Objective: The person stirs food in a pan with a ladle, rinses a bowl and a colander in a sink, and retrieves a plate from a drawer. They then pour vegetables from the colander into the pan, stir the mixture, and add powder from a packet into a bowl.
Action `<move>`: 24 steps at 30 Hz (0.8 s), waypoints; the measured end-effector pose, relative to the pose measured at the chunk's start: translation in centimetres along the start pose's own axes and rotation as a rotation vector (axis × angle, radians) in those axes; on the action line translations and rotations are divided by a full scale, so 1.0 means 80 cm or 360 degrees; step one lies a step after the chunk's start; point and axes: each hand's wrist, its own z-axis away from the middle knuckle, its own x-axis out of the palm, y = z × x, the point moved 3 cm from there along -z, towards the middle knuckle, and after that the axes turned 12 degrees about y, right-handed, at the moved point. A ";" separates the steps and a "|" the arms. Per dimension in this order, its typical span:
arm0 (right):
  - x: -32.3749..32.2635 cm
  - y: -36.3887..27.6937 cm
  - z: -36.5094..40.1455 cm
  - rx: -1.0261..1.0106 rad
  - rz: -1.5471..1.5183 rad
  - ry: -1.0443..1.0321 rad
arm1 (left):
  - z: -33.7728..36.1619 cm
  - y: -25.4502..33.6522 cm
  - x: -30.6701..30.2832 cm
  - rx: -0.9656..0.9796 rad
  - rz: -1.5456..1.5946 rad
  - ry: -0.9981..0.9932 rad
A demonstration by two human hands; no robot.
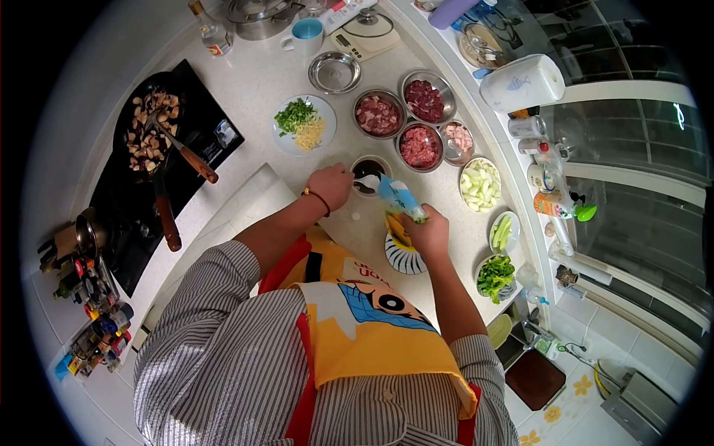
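My left hand (330, 186) is closed on the handle of a white spoon (367, 180), whose head is over a small bowl of dark liquid (370, 169). In my right hand (427, 232) is a blue and yellow packet (401, 199), tilted with its upper end close to the spoon and the bowl. Below the packet sits a striped blue-and-white dish (405, 256), partly hidden by my right hand and the packet. A white plate (325, 137) with chopped greens (296, 116) and minced pale bits (309, 135) lies beyond my left hand.
Metal bowls of raw meat (378, 114) stand beyond the dark liquid. Bowls of cut vegetables (480, 184) line the right side. A pan of browned pieces (152, 130) is on the black stove (210, 123) at left, its handle and a spatula handle (198, 163) pointing inward.
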 end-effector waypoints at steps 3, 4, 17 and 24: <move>0.002 0.006 0.001 0.0009 0.0032 0.0030 | -0.002 -0.001 0.001 -0.0037 0.0003 -0.0060; 0.004 0.010 0.002 0.0013 0.0027 0.0035 | -0.002 -0.001 -0.001 -0.0048 0.0020 -0.0024; -0.042 0.035 0.056 0.0449 -0.0650 0.0332 | -0.022 0.008 0.010 0.0121 -0.0118 -0.0005; -0.030 0.064 0.081 0.0631 -0.1091 0.0302 | 0.061 0.042 -0.014 0.0296 0.0064 -0.0162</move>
